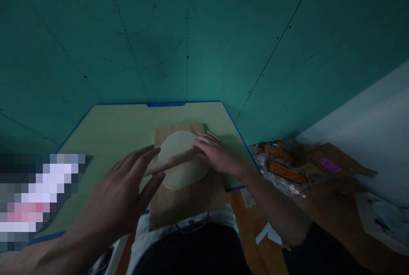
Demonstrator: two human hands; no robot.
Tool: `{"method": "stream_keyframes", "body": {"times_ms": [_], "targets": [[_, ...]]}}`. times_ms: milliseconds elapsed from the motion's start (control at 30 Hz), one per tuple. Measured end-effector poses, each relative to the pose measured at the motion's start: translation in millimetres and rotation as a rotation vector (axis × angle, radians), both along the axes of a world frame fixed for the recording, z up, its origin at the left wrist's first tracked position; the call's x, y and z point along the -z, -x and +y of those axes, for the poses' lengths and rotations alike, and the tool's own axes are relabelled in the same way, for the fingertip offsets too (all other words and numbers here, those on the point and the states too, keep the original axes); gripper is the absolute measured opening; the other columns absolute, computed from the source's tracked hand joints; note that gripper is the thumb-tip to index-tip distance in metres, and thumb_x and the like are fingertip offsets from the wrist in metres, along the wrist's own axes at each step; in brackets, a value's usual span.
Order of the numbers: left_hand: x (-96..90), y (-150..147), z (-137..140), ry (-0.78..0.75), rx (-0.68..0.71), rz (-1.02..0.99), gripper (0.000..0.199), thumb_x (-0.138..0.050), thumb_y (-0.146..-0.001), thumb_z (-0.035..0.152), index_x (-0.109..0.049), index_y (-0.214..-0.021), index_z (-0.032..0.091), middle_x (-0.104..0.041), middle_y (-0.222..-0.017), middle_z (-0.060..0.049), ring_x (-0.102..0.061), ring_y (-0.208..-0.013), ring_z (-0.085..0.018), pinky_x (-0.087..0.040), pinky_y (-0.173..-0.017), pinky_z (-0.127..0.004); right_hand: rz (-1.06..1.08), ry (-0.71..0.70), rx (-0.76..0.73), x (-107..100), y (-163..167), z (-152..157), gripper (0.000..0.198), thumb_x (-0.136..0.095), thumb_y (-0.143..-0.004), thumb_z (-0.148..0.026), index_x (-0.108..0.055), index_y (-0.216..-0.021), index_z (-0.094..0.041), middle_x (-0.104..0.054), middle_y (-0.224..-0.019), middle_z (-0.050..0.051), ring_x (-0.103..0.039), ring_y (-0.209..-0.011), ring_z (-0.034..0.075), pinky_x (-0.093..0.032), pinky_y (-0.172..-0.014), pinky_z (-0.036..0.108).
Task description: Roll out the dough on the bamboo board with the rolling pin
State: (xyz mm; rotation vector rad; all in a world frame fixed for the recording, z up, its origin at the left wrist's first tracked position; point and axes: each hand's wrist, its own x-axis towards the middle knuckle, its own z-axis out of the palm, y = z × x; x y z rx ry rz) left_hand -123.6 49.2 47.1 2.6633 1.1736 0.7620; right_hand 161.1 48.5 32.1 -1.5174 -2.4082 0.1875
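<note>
Rolled with both palms flat and fingers spread, left hand (128, 185) and right hand (215, 155) pressing the rolling pin (172, 162) over the dough round (183, 160) on the board (188, 202) at frame centre, risking uneven thinning or tearing.

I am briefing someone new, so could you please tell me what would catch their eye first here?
First, the pale round sheet of dough on a wooden board at the table's near edge. Both flat hands, left and right, press a rolling pin across it. To the right, orange packets litter the floor.
</note>
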Motion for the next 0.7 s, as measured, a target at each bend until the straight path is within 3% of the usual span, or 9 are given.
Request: {"method": "stream_keyframes", "body": {"times_ms": [100, 200, 300, 433, 500, 567, 633, 700], "targets": [[32.4, -3, 21, -0.018, -0.072, 0.1, 0.06, -0.029, -0.105, 0.054, -0.049, -0.143, 0.013, -0.058, -0.141, -0.023, -0.054, -0.132, -0.04, -0.052, -0.1, -0.058, 0.009, 0.039, -0.014, -3, 6, 24, 0.023, -0.062, -0.096, -0.017, -0.068, -0.118, -0.02, -0.061, -0.139, 0.009, -0.047, -0.138, 0.021, -0.035, -0.117, 0.038], [54.1, -6, 37, 0.024, -0.103, 0.175, 0.06, -0.028, -0.105, 0.049, -0.048, -0.145, 0.009, -0.053, -0.147, -0.024, -0.045, -0.141, -0.039, -0.051, -0.104, -0.056, -0.004, 0.075, 0.039, -5, 18, 57, 0.022, -0.052, -0.101, -0.019, -0.067, -0.117, -0.019, -0.065, -0.132, 0.009, -0.056, -0.128, 0.017, -0.043, -0.107, 0.031], [51.3, -14, 53, 0.063, -0.079, 0.192, 0.058, -0.032, -0.104, 0.05, -0.052, -0.143, 0.012, -0.056, -0.146, -0.02, -0.047, -0.142, -0.035, -0.052, -0.105, -0.052, -0.021, 0.087, 0.144, -5, 37, 96, 0.034, -0.034, -0.106, -0.019, -0.065, -0.12, -0.016, -0.066, -0.127, 0.013, -0.059, -0.124, 0.019, -0.044, -0.105, 0.036], [44.2, -21, 87, 0.131, -0.069, 0.178, 0.054, -0.029, -0.104, 0.048, -0.057, -0.138, 0.017, -0.058, -0.145, -0.015, -0.045, -0.143, -0.034, -0.048, -0.108, -0.054, -0.067, 0.142, 0.234, 2, 59, 127, 0.039, -0.04, -0.104, -0.032, -0.06, -0.131, -0.012, -0.053, -0.147, 0.022, -0.047, -0.139, 0.031, -0.034, -0.115, 0.053], [49.4, -20, 96, 0.148, -0.037, 0.178, 0.055, -0.026, -0.103, 0.045, -0.058, -0.136, 0.014, -0.057, -0.145, -0.018, -0.04, -0.146, -0.036, -0.042, -0.112, -0.059, -0.086, 0.17, 0.239, 5, 61, 126, 0.045, -0.046, -0.101, -0.034, -0.055, -0.139, -0.01, -0.041, -0.157, 0.022, -0.035, -0.148, 0.034, -0.024, -0.121, 0.056], [56.5, -21, 88, 0.146, 0.031, 0.188, 0.057, -0.026, -0.103, 0.046, -0.056, -0.137, 0.013, -0.055, -0.147, -0.02, -0.035, -0.148, -0.038, -0.037, -0.115, -0.062, -0.098, 0.186, 0.225, 6, 58, 112, 0.051, -0.048, -0.1, -0.035, -0.05, -0.146, -0.01, -0.034, -0.162, 0.02, -0.026, -0.153, 0.033, -0.018, -0.124, 0.054], [60.2, -27, 59, 0.108, 0.047, 0.191, 0.061, -0.029, -0.102, 0.05, -0.049, -0.143, 0.01, -0.049, -0.151, -0.023, -0.03, -0.15, -0.04, -0.035, -0.116, -0.063, -0.106, 0.149, 0.203, 8, 49, 84, 0.053, -0.044, -0.101, -0.036, -0.048, -0.148, -0.01, -0.033, -0.163, 0.018, -0.022, -0.154, 0.031, -0.013, -0.126, 0.051], [58.4, -39, 17, 0.042, -0.026, 0.194, 0.068, -0.032, -0.102, 0.052, -0.04, -0.149, 0.004, -0.044, -0.153, -0.027, -0.028, -0.15, -0.043, -0.035, -0.116, -0.064, -0.101, 0.077, 0.18, 10, 37, 46, 0.053, -0.04, -0.103, -0.037, -0.048, -0.148, -0.009, -0.036, -0.162, 0.017, -0.023, -0.154, 0.03, -0.014, -0.127, 0.051]]}}
